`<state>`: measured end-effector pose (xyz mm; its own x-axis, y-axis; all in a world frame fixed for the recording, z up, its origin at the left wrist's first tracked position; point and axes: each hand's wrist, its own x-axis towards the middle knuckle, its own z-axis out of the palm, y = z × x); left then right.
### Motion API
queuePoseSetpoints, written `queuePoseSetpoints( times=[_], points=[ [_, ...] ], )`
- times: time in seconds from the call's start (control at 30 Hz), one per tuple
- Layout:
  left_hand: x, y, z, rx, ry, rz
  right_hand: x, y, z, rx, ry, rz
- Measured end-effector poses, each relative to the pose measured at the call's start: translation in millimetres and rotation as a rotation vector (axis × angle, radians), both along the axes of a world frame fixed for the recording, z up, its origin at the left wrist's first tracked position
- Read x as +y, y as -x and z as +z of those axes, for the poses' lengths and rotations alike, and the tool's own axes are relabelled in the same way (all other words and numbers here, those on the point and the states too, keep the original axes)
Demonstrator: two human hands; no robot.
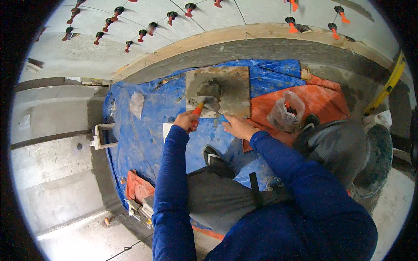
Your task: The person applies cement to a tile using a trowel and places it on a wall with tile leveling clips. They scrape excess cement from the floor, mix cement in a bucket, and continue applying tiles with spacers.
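Note:
In my left hand (186, 121) is a trowel (199, 108) with an orange and yellow handle, my fingers wrapped round it. A grey blade (212, 103) lies over the near part of a square board (242, 93). Wet grey mortar (212, 87) is spread over the board's middle. My right hand (240, 127) is closed round a tool with a blue handle (223, 118), at the board's near edge. The two tools' working ends come close together, and I cannot make out the blue one's blade. The board lies flat on a blue tarp (148, 130).
An orange sheet (324, 93) carries a clear plastic bag (287, 111) with red pieces inside. A yellow spirit level (387, 85) leans at the right, near a dark bucket (376, 161). A white frame (103, 136) stands left. Red-and-black levelling clips (190, 9) stud the tiled surface beyond.

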<state>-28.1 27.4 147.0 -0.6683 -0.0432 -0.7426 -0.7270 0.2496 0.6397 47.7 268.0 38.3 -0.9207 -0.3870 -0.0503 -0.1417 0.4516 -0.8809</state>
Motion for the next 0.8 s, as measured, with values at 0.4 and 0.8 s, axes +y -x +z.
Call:
queuePoseSetpoints(
  times=[0.4, 0.8],
  points=[
    [14.4, -9.6, 6.3, -0.019, 0.041, 0.063, -33.9, 12.6, -48.1, 0.068, -0.466, -0.056],
    [-14.9, -49.7, 47.3, 0.084, -0.083, 0.315, -16.7, 12.3, 25.4, 0.106, -0.073, -0.199]
  ],
)
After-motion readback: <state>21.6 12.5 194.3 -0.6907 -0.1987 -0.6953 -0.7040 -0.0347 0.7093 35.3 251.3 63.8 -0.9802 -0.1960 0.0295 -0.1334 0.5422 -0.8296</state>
